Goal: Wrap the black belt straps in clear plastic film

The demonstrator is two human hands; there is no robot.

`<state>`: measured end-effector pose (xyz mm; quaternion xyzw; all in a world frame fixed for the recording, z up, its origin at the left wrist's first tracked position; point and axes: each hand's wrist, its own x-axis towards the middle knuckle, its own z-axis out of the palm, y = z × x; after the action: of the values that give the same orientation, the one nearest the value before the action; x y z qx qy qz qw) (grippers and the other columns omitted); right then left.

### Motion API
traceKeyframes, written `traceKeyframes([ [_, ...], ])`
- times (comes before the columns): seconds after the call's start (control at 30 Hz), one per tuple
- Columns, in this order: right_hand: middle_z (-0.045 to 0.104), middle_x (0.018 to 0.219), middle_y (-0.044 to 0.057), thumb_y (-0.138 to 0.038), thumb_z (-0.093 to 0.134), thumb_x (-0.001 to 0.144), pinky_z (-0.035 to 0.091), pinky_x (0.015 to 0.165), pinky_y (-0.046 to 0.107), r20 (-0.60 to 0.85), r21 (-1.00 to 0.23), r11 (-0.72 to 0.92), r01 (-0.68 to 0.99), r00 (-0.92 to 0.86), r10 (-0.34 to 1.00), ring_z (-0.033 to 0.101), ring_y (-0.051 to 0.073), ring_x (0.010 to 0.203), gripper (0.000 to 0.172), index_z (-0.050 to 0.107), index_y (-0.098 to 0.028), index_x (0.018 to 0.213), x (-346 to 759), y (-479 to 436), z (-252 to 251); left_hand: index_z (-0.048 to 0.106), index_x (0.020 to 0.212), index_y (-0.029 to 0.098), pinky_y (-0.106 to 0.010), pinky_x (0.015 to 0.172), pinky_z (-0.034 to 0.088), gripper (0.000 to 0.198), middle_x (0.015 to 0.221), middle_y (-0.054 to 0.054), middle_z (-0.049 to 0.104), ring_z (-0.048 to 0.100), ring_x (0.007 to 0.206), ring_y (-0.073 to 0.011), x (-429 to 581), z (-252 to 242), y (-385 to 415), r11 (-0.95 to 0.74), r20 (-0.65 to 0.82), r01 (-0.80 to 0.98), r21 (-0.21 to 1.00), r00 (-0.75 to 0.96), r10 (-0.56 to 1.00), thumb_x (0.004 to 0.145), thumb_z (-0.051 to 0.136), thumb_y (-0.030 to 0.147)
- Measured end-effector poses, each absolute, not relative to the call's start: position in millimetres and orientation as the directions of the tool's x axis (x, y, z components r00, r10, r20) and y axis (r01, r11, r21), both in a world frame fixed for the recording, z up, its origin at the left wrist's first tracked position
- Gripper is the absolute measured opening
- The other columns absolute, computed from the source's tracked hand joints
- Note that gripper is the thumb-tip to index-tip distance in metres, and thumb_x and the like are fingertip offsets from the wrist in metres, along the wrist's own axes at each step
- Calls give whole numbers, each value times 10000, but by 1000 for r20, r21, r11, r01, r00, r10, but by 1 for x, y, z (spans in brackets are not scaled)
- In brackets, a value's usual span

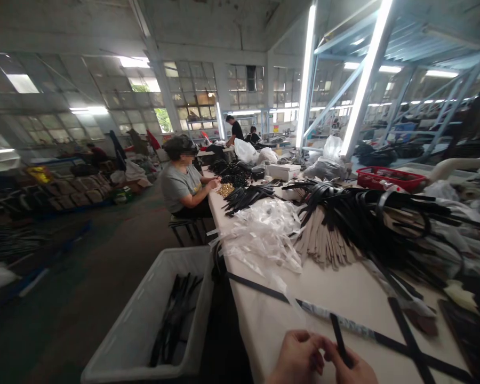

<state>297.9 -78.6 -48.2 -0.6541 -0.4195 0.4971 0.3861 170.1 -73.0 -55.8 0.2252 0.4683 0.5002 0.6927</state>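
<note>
Both of my hands are together over the near edge of the table [260, 325]. A narrow black strap [337, 332] stands up from my right hand [354, 369], its lower part gripped between the thumb and fingers. Close beside it, my left hand [298, 356] is closed in a pinch, fingertips almost touching the right hand. Whatever sits between those left fingertips is hidden or too small to tell. Beyond the hands a long black strip [260, 288] crosses the table slantwise, partly covered by clear plastic. Another black strip [408, 333] crosses it at the right.
White plastic wrapping [264, 229], pale strips [324, 240] and a heap of black straps [356, 213] cover the table farther back. A white bin [132, 314] holding black straps stands at left. A seated co-worker [184, 181] works beside small gold pieces [226, 190]. A red basket [388, 178] is behind.
</note>
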Motion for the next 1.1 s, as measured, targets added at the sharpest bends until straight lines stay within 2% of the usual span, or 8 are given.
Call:
traceKeyframes([
  [0.07,591,544,27,-704,748,562,275,395,257,-329,-940,-335,60,95,940,387,119,395,586,726,-154,763,298,-79,-40,703,689,110,-249,472,355,424,601,-61,614,501,482,-106,166,-48,-70,365,-433,-568,738,18,901,565,897,466],
  [0.13,605,599,13,-700,708,640,246,382,234,-300,-953,-297,-54,59,952,368,97,391,636,724,-141,943,299,-81,-31,713,756,109,-218,507,402,369,655,-39,627,527,529,-90,161,-41,-64,332,-459,-651,683,-29,888,600,902,385],
  [0.23,631,619,22,-669,616,784,266,384,216,-275,-958,-278,-73,-49,960,416,98,405,620,692,-116,1054,297,-87,-23,718,818,105,-191,536,444,297,747,-46,657,565,584,-81,155,-40,-53,321,-492,-722,613,-30,870,662,884,296],
  [0.37,652,574,42,-681,469,882,338,401,218,-316,-945,-327,-27,-192,929,496,126,407,633,677,-105,1043,290,-97,-23,712,829,102,-179,518,452,254,742,-44,655,572,585,-80,153,-46,-46,344,-517,-736,584,-10,856,709,862,268],
  [0.57,650,552,32,-615,403,942,315,396,205,-299,-954,-298,29,-152,942,460,105,382,566,657,-113,999,285,-99,-25,709,846,98,-184,517,461,250,773,-42,670,575,583,-75,151,-47,-47,321,-491,-756,571,-1,871,719,856,256],
  [0.77,654,542,37,-606,404,939,303,387,206,-341,-940,-331,80,-205,918,450,102,363,547,644,-115,970,283,-99,-22,720,854,94,-185,540,465,272,773,-45,689,585,590,-76,149,-47,-46,320,-485,-757,569,5,874,706,864,271],
  [1.1,658,537,38,-580,373,955,304,389,213,-341,-937,-314,155,-197,919,446,102,355,521,635,-129,936,288,-96,-27,747,873,83,-201,535,467,262,880,-96,739,567,548,-69,142,-37,-47,338,-435,-655,675,16,900,763,799,315],
])
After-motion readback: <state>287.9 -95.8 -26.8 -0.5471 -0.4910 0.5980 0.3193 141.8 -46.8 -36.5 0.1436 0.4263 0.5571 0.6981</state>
